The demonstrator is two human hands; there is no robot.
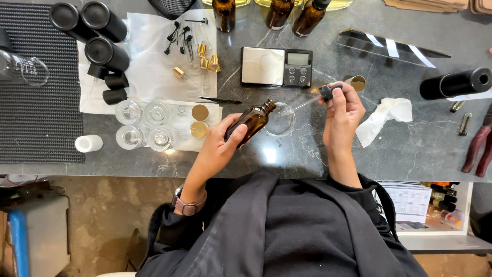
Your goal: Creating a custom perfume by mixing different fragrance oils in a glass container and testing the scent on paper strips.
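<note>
My left hand (221,139) grips a small amber glass bottle (251,120), tilted with its open neck pointing up and to the right. My right hand (342,112) pinches the black bulb of a glass dropper (316,97), whose thin pipette slants down-left toward the bottle's mouth, its tip a short way from the neck. Under the dropper sits a clear glass dish (281,120) on the dark marble counter (410,143).
A small digital scale (277,66) lies behind the bottle. Left are clear glass jars (146,125), gold caps (200,113), black tubes (97,31) and pump parts on white paper. A crumpled tissue (384,118), black cylinder (453,83) and red pliers (479,146) lie right.
</note>
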